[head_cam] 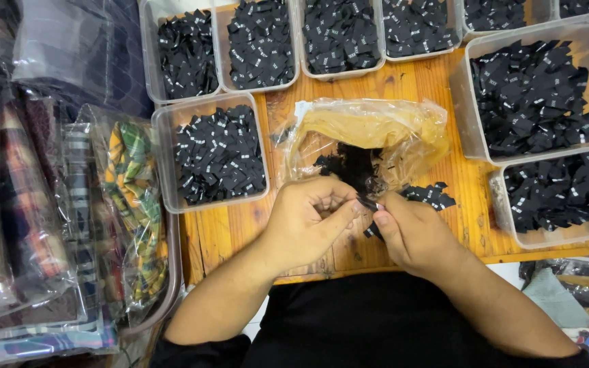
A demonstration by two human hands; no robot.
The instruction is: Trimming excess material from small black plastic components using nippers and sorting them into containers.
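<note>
My left hand and my right hand meet near the front edge of a wooden table. Both pinch a small bunch of black fabric labels between thumb and fingers. Just behind my hands lies a crumpled clear plastic bag with a dark pile of the same labels spilling from its mouth. A few loose labels lie on the wood to the right of my right hand.
Several clear plastic tubs full of black labels ring the work spot: one at the left, a row along the back, two at the right. Bagged plaid fabrics are stacked off the table's left edge.
</note>
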